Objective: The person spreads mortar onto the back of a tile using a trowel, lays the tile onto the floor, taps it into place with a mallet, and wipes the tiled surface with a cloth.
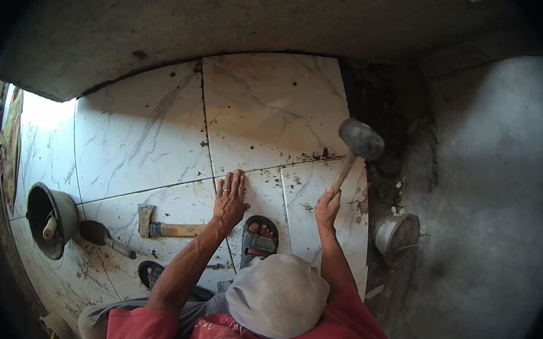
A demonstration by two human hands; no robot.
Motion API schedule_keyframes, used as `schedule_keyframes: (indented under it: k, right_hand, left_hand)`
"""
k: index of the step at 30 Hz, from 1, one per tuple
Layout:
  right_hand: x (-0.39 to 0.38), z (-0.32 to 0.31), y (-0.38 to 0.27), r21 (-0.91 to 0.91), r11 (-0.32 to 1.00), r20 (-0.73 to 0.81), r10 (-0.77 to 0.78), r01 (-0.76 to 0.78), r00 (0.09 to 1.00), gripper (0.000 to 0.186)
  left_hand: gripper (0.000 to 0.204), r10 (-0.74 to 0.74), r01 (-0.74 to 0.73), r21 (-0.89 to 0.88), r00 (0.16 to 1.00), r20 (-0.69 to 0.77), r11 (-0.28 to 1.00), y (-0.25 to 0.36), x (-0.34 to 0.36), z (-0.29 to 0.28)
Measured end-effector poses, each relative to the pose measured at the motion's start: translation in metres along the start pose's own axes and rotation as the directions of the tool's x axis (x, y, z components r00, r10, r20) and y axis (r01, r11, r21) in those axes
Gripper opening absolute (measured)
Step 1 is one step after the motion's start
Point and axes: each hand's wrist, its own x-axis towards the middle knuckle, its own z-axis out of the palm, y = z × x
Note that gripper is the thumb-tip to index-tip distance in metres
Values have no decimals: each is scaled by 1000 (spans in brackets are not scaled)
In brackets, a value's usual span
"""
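In my right hand [328, 208] is a rubber mallet [362, 139], gripped low on its pale wooden handle. Its dark grey head is up at the far end, over the right edge of the floor tiles. My left hand [230, 198] lies flat with fingers stretched on a white, grey-veined tile [149, 208], close to the joint with the farther row. Dirt crumbs are scattered along that joint. Left of my left forearm, a hatchet-like tool [176, 229] with a wooden handle rests on the tiles.
A trowel [104, 236] and a dark bucket [60, 223] with something pale inside stand at left. Bare dark ground [391, 127] borders the tiles at right, with a round container [398, 236] there. A concrete wall [244, 16] runs along the back. My sandalled foot [260, 237] is near my left hand.
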Motion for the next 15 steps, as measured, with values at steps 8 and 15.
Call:
schedule_keyframes:
  k: [8,15]
  right_hand:
    - [31,-4,-5,-45,997,-15,64,-64,998,44]
    - [47,11,-35,-89,995,77,40,-34,996,43]
  left_hand:
    - [93,3,-4,-20,999,-39,1000,3,3,-5]
    - [92,-1,1,18,1000,5,1000,6,2,-3]
